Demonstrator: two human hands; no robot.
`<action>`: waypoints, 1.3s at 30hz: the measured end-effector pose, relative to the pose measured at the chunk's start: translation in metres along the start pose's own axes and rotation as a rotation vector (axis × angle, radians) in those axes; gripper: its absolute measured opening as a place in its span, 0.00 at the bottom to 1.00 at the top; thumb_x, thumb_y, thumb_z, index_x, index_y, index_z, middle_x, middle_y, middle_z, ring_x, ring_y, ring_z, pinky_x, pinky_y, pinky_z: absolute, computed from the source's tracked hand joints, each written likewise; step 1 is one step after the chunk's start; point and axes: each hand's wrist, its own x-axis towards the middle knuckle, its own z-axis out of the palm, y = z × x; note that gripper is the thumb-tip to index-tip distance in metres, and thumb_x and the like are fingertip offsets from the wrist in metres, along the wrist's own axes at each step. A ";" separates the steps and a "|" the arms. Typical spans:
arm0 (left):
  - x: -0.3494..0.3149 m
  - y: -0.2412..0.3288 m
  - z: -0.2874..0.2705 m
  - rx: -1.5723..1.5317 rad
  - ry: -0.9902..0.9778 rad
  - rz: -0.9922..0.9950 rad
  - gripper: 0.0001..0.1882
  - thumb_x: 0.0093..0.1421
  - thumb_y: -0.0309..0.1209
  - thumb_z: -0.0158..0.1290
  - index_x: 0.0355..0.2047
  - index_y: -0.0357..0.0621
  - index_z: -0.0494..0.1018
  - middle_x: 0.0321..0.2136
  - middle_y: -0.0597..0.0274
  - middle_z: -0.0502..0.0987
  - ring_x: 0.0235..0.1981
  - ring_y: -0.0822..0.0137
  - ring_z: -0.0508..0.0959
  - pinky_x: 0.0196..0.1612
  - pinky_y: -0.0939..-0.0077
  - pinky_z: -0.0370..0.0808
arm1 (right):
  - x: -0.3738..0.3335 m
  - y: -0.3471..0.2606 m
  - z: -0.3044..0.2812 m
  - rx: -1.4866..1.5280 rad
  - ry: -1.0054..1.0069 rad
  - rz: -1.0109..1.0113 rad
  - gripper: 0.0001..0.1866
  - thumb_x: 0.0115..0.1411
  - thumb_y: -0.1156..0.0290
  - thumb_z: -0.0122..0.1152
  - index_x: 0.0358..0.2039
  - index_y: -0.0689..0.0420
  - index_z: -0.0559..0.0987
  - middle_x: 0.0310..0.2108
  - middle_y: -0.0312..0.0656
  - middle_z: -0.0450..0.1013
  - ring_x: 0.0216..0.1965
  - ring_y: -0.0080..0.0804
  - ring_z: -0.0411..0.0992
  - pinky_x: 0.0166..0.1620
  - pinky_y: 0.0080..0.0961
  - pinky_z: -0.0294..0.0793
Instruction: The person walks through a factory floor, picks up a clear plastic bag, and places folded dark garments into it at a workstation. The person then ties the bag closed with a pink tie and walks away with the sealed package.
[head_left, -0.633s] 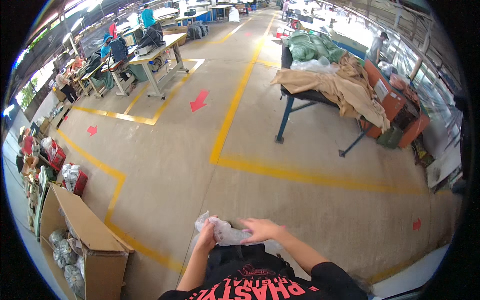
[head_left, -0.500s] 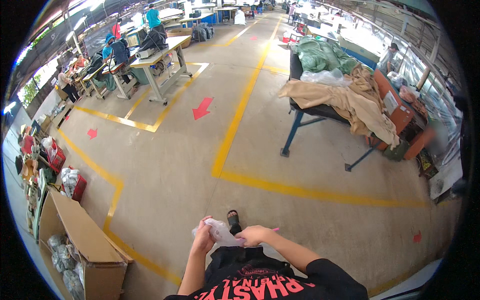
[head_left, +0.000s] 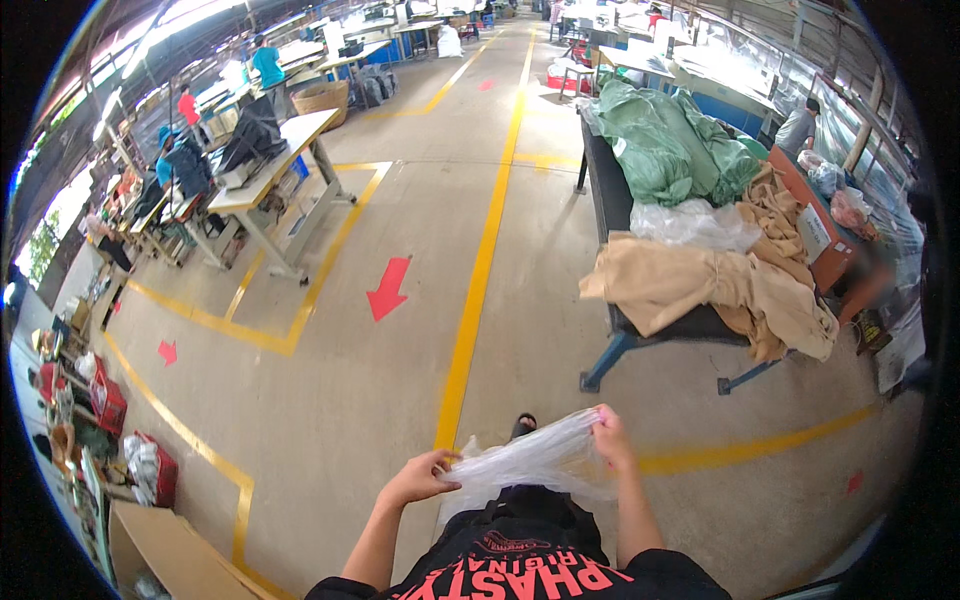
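Note:
A clear crumpled plastic bag (head_left: 530,462) is stretched between both my hands in front of my chest. My left hand (head_left: 418,477) pinches its lower left end. My right hand (head_left: 610,436) grips its upper right end, a little higher. My foot in a dark shoe (head_left: 522,427) shows just above the bag on the concrete floor. A black shirt with red print (head_left: 540,560) fills the lower edge.
A long dark table (head_left: 640,320) on blue legs stands ahead right, piled with tan cloth (head_left: 720,285), green cloth (head_left: 670,150) and clear plastic. Yellow floor lines (head_left: 470,300) and red arrows (head_left: 388,290) mark the aisle. An open cardboard box (head_left: 160,550) sits lower left. People work at tables (head_left: 270,160) far left.
My view has moved forward along the aisle; the cloth table is nearer. My hands have pulled apart and the bag is now stretched out between them, the right hand raised.

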 end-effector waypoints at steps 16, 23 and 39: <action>0.389 -0.054 -0.298 -1.579 0.763 -0.228 0.15 0.76 0.41 0.48 0.53 0.47 0.75 0.46 0.60 0.82 0.45 0.60 0.82 0.51 0.56 0.80 | 0.564 -0.166 0.202 -0.479 -0.782 -0.264 0.16 0.64 0.66 0.56 0.49 0.60 0.79 0.41 0.57 0.80 0.44 0.58 0.78 0.51 0.44 0.77; 0.541 -0.044 -0.476 -0.430 0.408 -0.447 0.17 0.66 0.37 0.61 0.51 0.40 0.78 0.39 0.61 0.83 0.41 0.64 0.83 0.44 0.62 0.79 | 0.824 -0.266 0.253 -0.006 -0.438 0.210 0.14 0.66 0.76 0.45 0.48 0.57 0.77 0.29 0.40 0.75 0.24 0.29 0.73 0.26 0.30 0.74; 1.089 0.047 -0.894 -0.732 0.473 -0.213 0.20 0.66 0.39 0.63 0.52 0.40 0.74 0.42 0.57 0.82 0.42 0.57 0.83 0.47 0.60 0.82 | 1.311 -0.341 0.308 0.040 -0.391 0.600 0.15 0.68 0.59 0.62 0.49 0.54 0.78 0.24 0.33 0.72 0.18 0.24 0.65 0.20 0.24 0.62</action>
